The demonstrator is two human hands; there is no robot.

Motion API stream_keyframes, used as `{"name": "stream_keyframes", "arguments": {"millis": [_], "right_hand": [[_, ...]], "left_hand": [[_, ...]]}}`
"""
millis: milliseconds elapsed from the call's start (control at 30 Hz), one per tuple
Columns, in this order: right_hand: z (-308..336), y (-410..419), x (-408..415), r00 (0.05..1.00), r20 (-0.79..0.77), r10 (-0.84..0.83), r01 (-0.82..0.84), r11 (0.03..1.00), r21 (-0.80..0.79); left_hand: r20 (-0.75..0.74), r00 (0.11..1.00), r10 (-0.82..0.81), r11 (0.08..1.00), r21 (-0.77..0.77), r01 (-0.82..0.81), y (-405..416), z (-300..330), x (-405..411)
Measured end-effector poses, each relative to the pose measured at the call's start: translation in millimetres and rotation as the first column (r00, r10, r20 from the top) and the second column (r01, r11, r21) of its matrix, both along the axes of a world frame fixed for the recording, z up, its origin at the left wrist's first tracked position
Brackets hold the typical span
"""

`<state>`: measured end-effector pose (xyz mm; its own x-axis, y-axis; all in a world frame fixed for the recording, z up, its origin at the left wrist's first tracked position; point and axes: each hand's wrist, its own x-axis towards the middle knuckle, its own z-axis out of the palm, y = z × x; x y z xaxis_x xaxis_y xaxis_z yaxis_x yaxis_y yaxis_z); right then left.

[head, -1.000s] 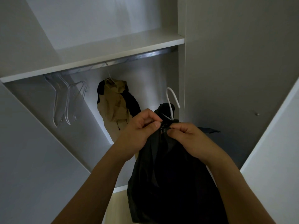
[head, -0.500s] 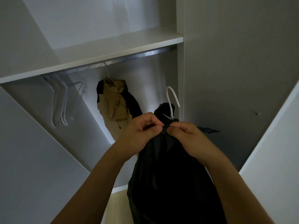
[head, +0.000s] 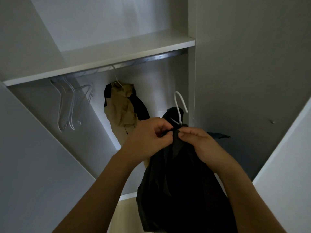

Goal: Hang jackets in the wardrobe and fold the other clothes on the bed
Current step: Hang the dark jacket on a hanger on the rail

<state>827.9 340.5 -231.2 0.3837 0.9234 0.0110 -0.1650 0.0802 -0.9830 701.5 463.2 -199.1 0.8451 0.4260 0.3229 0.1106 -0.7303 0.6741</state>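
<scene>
I am holding a black jacket [head: 178, 182] up in front of the open wardrobe [head: 191, 73], and it hangs down from my two hands between my forearms. My left hand [head: 148, 137] has its fingers curled in, thumb and forefinger pinching the dark cloth at the collar. My right hand [head: 200, 143] meets it there, its fingers bent and nipping the same spot from the other side, so the two sets of fingertips nearly touch. Whether it is a zip pull or just fabric between them I cannot tell; it is too dark and small. The jacket sits on a white hanger [head: 180, 106], whose hook sticks up free just above my hands, not on anything. Behind, under the white shelf [head: 117, 52], runs a metal rail [head: 151, 58]. A tan and black jacket [head: 124, 106] hangs from it in the middle, and a few bare hangers [head: 70, 105] hang to its left.
</scene>
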Motion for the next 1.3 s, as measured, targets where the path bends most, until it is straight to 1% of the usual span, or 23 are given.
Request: {"name": "stream_keyframes", "arguments": {"millis": [33, 100, 167, 200, 267, 300, 367, 433, 500, 600, 667, 733, 833, 867, 933, 967, 1033, 1067, 1100, 1133, 1200, 1233, 1300], "right_hand": [[0.6, -0.1, 0.0, 1.0, -0.025, 0.0, 0.0, 1.0, 0.001], [2.4, -0.7, -0.2, 0.998, -0.059, -0.009, 0.009, 1.0, 0.013], [5.4, -1.5, -1.1, 0.996, -0.082, -0.016, 0.018, 1.0, 0.023], [6.8, -1.4, -1.7, 0.996, -0.085, -0.017, 0.019, 0.999, 0.027], [7.8, -0.6, -2.8, 0.998, -0.054, -0.022, 0.023, 0.999, 0.028], [8.6, -0.7, -3.2, 0.999, -0.018, -0.029, 0.03, 0.999, 0.022], [9.2, -1.9, -1.8, 0.996, 0.069, -0.054, 0.054, 0.999, 0.003], [8.4, -2.3, 0.6, 0.991, 0.106, -0.08, 0.081, 0.997, -0.004], [5.8, -1.6, 2.0, 0.992, 0.066, -0.11, 0.111, 0.994, -0.001], [2.1, 2.7, -1.6, 0.99, 0.014, -0.142, 0.142, 0.99, 0.028], [1.8, 6.3, -5.2, 0.986, 0.032, -0.161, 0.16, 0.986, 0.036], [3.4, 10.9, -5.8, 0.978, 0.023, -0.208, 0.208, 0.978, 0.032], [9.3, 17.4, -0.2, 0.94, -0.103, -0.325, 0.329, 0.944, 0.026], [11.3, 18.2, 1.9, 0.932, -0.12, -0.342, 0.348, 0.937, 0.032], [13.4, 17.4, 5.3, 0.939, -0.1, -0.33, 0.336, 0.94, 0.056], [14.1, 16.3, 6.4, 0.946, -0.091, -0.311, 0.317, 0.946, 0.062], [16.3, 14.2, 7.9, 0.961, -0.093, -0.261, 0.268, 0.961, 0.065], [17.0, 13.7, 8.0, 0.967, -0.099, -0.236, 0.243, 0.968, 0.069], [18.1, 13.7, 6.7, 0.972, -0.103, -0.213, 0.221, 0.972, 0.074], [18.1, 14.7, 5.0, 0.975, -0.098, -0.199, 0.207, 0.975, 0.076], [15.8, 17.1, 1.5, 0.978, -0.074, -0.193, 0.198, 0.978, 0.07], [13.6, 18.6, 0.8, 0.977, -0.068, -0.202, 0.207, 0.976, 0.064], [8.3, 21.0, 1.5, 0.967, -0.073, -0.244, 0.248, 0.967, 0.051]], "left_hand": [[0.011, 1.0, 0.002, 1.0, -0.022, -0.002, -0.5, -0.8, 0.8], [0.042, 0.999, 0.017, 1.0, -0.019, -0.016, -3.8, -2.1, 2.6], [0.085, 0.993, 0.077, 0.996, -0.048, -0.073, -9.3, -4.8, 5.5], [0.113, 0.987, 0.117, 0.99, -0.09, -0.107, -12.4, -6.0, 7.0], [0.17, 0.969, 0.179, 0.976, -0.155, -0.154, -17.2, -9.5, 9.9], [0.196, 0.962, 0.188, 0.976, -0.145, -0.161, -18.6, -11.7, 10.8], [0.241, 0.959, 0.151, 0.989, -0.033, -0.148, -18.4, -15.6, 9.8], [0.232, 0.97, 0.073, 0.986, 0.128, -0.105, -15.3, -17.2, 5.4], [0.194, 0.981, 0.014, 0.962, 0.264, -0.066, -11.9, -18.6, 1.1], [0.184, 0.982, -0.03, 0.897, 0.439, -0.055, -10.4, -20.6, -0.4], [0.187, 0.982, -0.037, 0.851, 0.52, -0.067, -9.8, -21.7, -0.8], [0.176, 0.984, -0.035, 0.823, 0.563, -0.072, -9.4, -24.6, -2.8], [0.12, 0.992, -0.038, 0.798, 0.601, -0.042, -17.0, -39.9, -9.3], [0.109, 0.993, -0.04, 0.813, 0.582, -0.031, -20.7, -44.2, -12.5], [0.123, 0.992, -0.041, 0.878, 0.478, -0.023, -23.7, -43.0, -16.2], [0.144, 0.989, -0.026, 0.922, 0.387, -0.032, -23.1, -38.0, -16.7], [0.161, 0.986, 0.045, 0.992, 0.11, -0.064, -17.9, -26.2, -14.2], [0.133, 0.987, 0.096, 0.995, -0.026, -0.093, -13.2, -20.9, -10.8], [0.057, 0.99, 0.127, 0.985, -0.121, -0.119, -7.6, -15.4, -6.5], [-0.044, 0.992, 0.121, 0.974, -0.185, -0.127, -2.6, -9.4, -2.0], [-0.212, 0.977, 0.027, 0.951, -0.296, -0.091, 4.0, 1.0, 5.5], [-0.255, 0.967, 0.005, 0.946, -0.312, -0.087, 6.1, 4.5, 8.2], [-0.26, 0.965, 0.032, 0.951, -0.289, -0.109, 8.2, 7.0, 10.5]]}}
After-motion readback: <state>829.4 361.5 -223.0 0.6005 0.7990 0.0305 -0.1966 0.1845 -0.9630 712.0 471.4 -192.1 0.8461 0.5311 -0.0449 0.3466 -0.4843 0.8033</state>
